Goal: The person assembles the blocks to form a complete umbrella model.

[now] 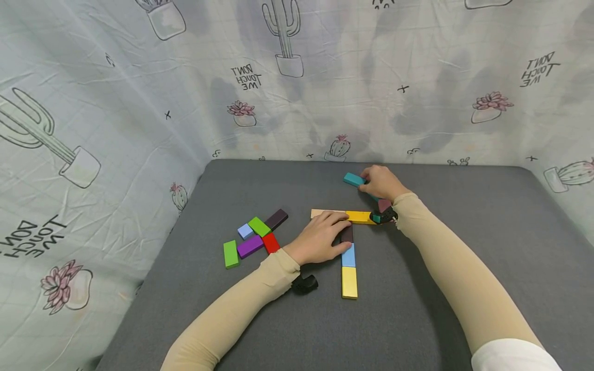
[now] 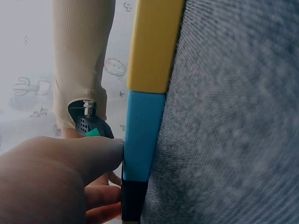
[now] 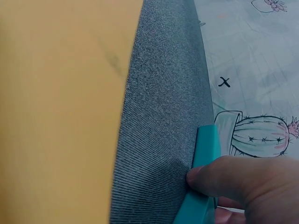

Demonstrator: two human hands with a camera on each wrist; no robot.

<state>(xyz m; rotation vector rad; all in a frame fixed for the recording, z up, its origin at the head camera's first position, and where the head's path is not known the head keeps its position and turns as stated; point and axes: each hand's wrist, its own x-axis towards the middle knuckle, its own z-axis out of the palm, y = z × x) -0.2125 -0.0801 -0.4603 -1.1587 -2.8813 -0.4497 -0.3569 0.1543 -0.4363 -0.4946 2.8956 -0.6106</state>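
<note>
My right hand [image 1: 382, 183] pinches a teal block [image 1: 354, 179] behind the row, thumb [image 3: 210, 177] on its near side and fingers behind. Another teal block [image 3: 194, 210] continues the line below it. My left hand [image 1: 320, 237] lies over the junction of a row and a column. Its fingers reach the pale wood block [image 1: 320, 212] and the yellow-orange block [image 1: 359, 217]. Against the side of the light blue block [image 2: 144, 135] rests its thumb [image 2: 100, 156]. A dark brown block [image 1: 346, 234] sits above the blue one, a yellow block [image 1: 349, 282] below.
Left of my left hand lies a loose group: green [image 1: 259, 226], dark brown [image 1: 276, 219], small blue [image 1: 245, 231], purple [image 1: 250, 247], red [image 1: 271, 242] and another green block [image 1: 231, 254]. A maroon block [image 1: 384, 205] is partly hidden by my right wrist. Printed cloth [image 1: 315, 103] hangs behind the grey table [image 1: 278, 340].
</note>
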